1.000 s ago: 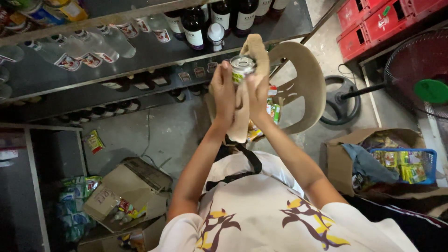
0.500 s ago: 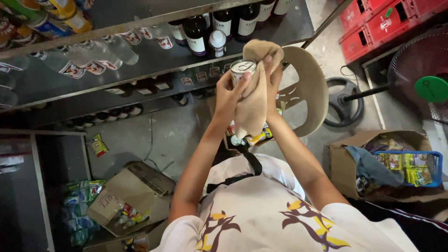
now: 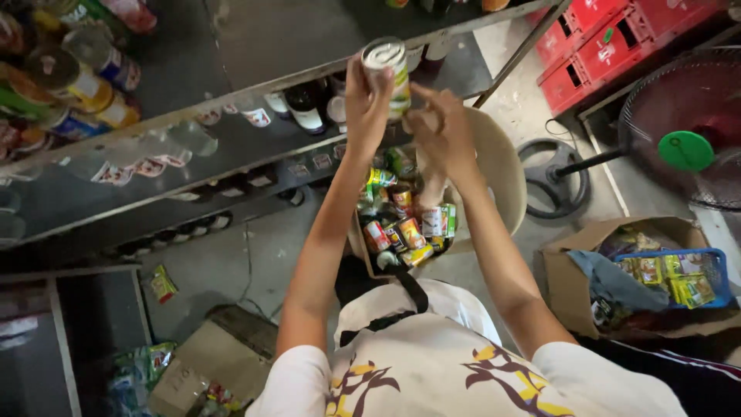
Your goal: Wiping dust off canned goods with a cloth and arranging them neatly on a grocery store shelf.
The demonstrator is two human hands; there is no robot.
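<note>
The left hand (image 3: pixel 367 100) holds a can (image 3: pixel 388 73) up at about twelve o'clock from the person's chest, level with the edge of the metal shelf (image 3: pixel 231 93). Its fingers are curled round the side of the can, shut on it, with the silver lid facing the camera. The right hand (image 3: pixel 441 131) sits just at four o'clock of the can, its fingers loosely bent and partly spread; a pale cloth (image 3: pixel 432 181) seems to hang from below it, though I cannot tell how firmly it is gripped.

The grip looks one-sided: only the left hand has the can, raised high on an outstretched arm. If those fingers loosen, the can would likely fall straight down into the box of cans (image 3: pixel 401 220) at six o'clock of it, denting it or knocking others out onto the floor.

The shelf edge is very near the can. A push forward at a poor angle could strike the edge rather than clear it, or nudge the dark bottles (image 3: pixel 307 108) at nine o'clock, which stand close together and could topple.

The cloth is loose too; it could slip, or snag on the cans below.

The fan (image 3: pixel 679 139) at three o'clock and the cardboard box (image 3: pixel 610 270) at four o'clock stand well apart and seem no hazard.
</note>
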